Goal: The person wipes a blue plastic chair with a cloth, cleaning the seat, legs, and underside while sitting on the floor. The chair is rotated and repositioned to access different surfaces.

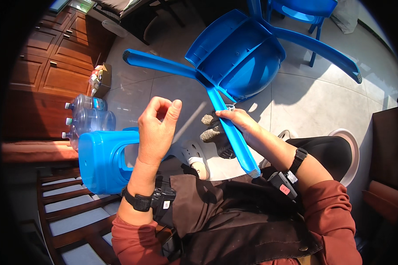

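A blue plastic chair is tipped over in front of me, with its ribbed underside showing and its legs splayed. My right hand grips the near chair leg, thumb across the channel. By its fingers shows part of a small pale round thing; its kind is unclear. My left hand is raised to the left of that leg, apart from the chair, fingers curled and thumb up. A blurred pale stick-like thing extends beside it; whether the hand holds it is unclear. Behind the leg is a grey-and-black fuzzy thing, partly hidden.
Left of me are a blue plastic stool, several large water bottles and a cardboard box by wooden cabinets. A slatted wooden frame lies lower left. Another blue chair stands beyond. A white clog rests near the leg.
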Demonstrator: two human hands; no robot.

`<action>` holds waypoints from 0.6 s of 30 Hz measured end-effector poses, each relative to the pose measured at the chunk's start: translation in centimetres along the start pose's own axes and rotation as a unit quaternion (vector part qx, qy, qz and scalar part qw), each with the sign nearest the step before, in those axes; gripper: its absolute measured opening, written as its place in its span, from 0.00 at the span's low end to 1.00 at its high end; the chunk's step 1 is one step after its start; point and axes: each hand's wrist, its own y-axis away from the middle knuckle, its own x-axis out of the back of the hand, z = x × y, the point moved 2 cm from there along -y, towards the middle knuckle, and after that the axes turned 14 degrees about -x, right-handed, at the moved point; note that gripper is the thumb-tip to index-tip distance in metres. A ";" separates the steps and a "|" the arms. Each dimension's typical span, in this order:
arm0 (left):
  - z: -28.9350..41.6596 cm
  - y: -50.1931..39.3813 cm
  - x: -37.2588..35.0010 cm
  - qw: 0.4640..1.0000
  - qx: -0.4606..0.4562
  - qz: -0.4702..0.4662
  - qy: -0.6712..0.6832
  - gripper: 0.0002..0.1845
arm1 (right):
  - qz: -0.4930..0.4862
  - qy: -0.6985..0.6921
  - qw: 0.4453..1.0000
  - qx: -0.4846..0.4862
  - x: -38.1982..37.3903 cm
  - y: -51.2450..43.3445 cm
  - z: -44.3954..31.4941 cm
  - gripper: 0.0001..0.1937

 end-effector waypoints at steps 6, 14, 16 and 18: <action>-0.4 9.5 -11.8 0.702 0.382 -0.081 0.595 0.30 | -0.051 0.007 0.998 0.038 -0.5 -0.8 0.9 0.13; 0.0 9.2 -13.4 0.500 0.414 0.091 0.755 0.21 | 0.064 0.085 0.993 0.054 -0.1 -3.4 1.0 0.21; 0.0 9.1 -13.5 0.505 0.405 0.094 0.757 0.22 | 0.043 0.152 0.984 0.080 0.3 -3.6 0.7 0.20; -0.5 9.5 -13.5 0.523 0.403 0.117 0.742 0.21 | 0.098 0.239 0.956 0.139 1.3 -3.1 0.1 0.18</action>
